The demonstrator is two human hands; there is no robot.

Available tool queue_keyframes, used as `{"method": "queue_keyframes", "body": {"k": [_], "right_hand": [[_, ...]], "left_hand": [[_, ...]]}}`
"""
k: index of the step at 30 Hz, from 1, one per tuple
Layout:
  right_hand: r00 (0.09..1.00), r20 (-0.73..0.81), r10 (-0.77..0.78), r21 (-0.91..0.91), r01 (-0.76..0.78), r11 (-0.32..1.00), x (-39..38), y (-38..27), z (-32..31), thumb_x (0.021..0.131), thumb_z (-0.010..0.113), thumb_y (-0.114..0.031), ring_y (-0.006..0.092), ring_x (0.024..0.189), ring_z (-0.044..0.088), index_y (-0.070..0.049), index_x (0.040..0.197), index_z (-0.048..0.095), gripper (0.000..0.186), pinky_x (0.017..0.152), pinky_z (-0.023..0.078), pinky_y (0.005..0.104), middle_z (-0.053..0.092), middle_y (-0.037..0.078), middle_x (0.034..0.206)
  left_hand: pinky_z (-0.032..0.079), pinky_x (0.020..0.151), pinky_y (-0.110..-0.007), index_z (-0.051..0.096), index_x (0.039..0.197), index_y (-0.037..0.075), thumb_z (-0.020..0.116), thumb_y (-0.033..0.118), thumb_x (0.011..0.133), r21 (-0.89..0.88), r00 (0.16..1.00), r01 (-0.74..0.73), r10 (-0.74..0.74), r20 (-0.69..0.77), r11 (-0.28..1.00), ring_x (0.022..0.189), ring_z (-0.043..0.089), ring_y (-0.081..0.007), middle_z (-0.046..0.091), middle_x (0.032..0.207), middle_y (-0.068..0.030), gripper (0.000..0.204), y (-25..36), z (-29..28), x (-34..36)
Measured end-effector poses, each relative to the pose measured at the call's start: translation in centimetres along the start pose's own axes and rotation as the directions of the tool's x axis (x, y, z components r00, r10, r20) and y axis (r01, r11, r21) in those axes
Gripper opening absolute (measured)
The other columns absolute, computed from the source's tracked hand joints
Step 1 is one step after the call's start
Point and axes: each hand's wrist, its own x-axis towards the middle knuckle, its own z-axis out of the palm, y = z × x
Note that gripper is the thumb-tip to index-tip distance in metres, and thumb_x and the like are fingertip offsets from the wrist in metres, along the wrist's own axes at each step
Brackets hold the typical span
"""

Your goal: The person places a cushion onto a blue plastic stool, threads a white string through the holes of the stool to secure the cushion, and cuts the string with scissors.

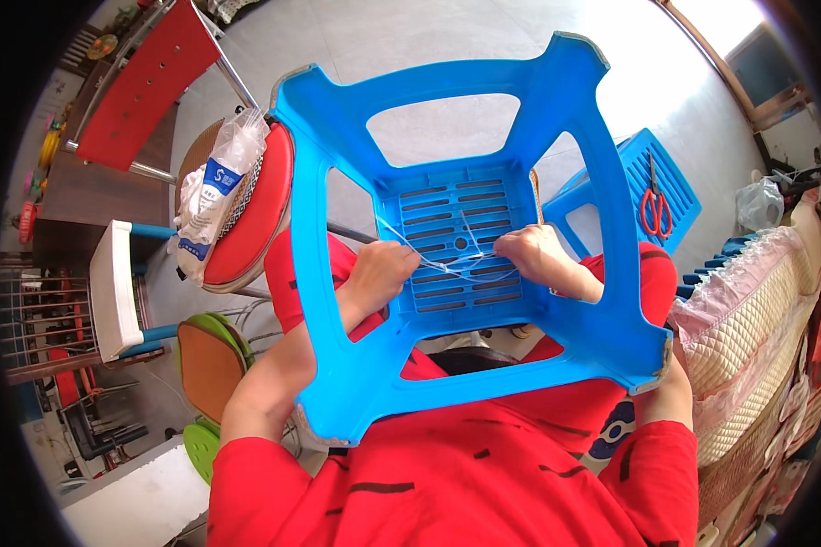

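A blue plastic stool rests upside down on my lap, legs pointing up toward me, slotted seat at the bottom. Thin white plastic strips, like cable ties, run through its slots and cross above them. My left hand reaches through the left side opening, fingers closed on a white strip. My right hand comes in through the right side opening, fingertips pinched on the strips near the slots. Fine detail of the strips' join is too small to tell.
Red-handled scissors lie on a second blue stool at right. A red round stool at left holds a white plastic bag. A red-backed chair, a green-and-brown seat and quilted pale padding surround me.
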Motion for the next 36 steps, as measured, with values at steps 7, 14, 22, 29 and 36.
{"method": "queue_keyframes", "body": {"k": [7,14,22,29,36], "right_hand": [[0.997,0.072,0.014,-0.007,-0.014,1.000,0.2,-0.1,-0.5,0.078,0.063,-0.001,0.0326,0.075,0.068,-0.003,0.087,0.070,0.011,0.069,0.055,0.0394,0.069,0.014,0.081],[0.993,0.077,0.090,0.191,-0.103,0.976,0.9,0.5,-0.5,0.082,0.067,-0.011,0.0316,0.079,0.067,0.000,0.088,0.071,0.014,0.074,0.055,0.0390,0.068,0.015,0.083],[1.000,0.002,0.014,0.332,-0.014,0.943,4.2,-1.1,-1.7,0.079,0.068,-0.004,0.0267,0.079,0.066,-0.001,0.087,0.071,0.009,0.072,0.053,0.0356,0.069,0.013,0.085],[0.888,0.456,0.066,0.242,-0.194,0.951,7.1,-1.9,0.5,0.086,0.056,-0.026,0.0270,0.086,0.068,-0.008,0.110,0.071,0.034,0.080,0.053,0.0360,0.073,0.009,0.094],[0.765,0.614,0.193,0.297,-0.451,0.842,8.0,-3.0,1.7,0.088,0.047,-0.023,0.0184,0.076,0.068,-0.008,0.106,0.073,0.035,0.076,0.053,0.0332,0.071,0.003,0.076]], "left_hand": [[0.047,0.065,-0.044,0.060,0.085,0.008,0.061,0.005,0.074,0.049,0.994,0.079,-0.082,0.074,0.996,0.080,0.060,-0.0312,0.061,0.082,-0.0087,0.012,-0.9,0.0,-0.8],[0.050,0.073,-0.041,0.066,0.107,0.006,0.066,0.012,0.083,-0.211,0.947,0.266,-0.295,-0.122,0.941,0.087,0.062,-0.0331,0.063,0.092,-0.0124,0.025,1.8,-1.3,0.1],[0.047,0.068,-0.030,0.068,0.106,0.002,0.058,0.019,0.094,-0.823,0.807,0.431,-0.566,0.168,0.370,0.079,0.061,-0.0142,0.070,0.095,-0.0058,0.023,0.8,0.5,1.9],[0.035,0.056,-0.020,0.067,0.097,0.009,0.048,0.029,0.102,-0.951,0.712,0.289,-0.639,0.290,-0.109,0.064,0.047,-0.0049,0.066,0.083,-0.0021,0.028,2.0,-0.2,2.6],[0.032,0.051,-0.022,0.060,0.084,0.008,0.047,0.027,0.103,-0.935,0.670,0.355,-0.696,0.260,-0.008,0.057,0.041,-0.0052,0.048,0.061,0.0027,0.030,2.5,0.6,3.3]]}}
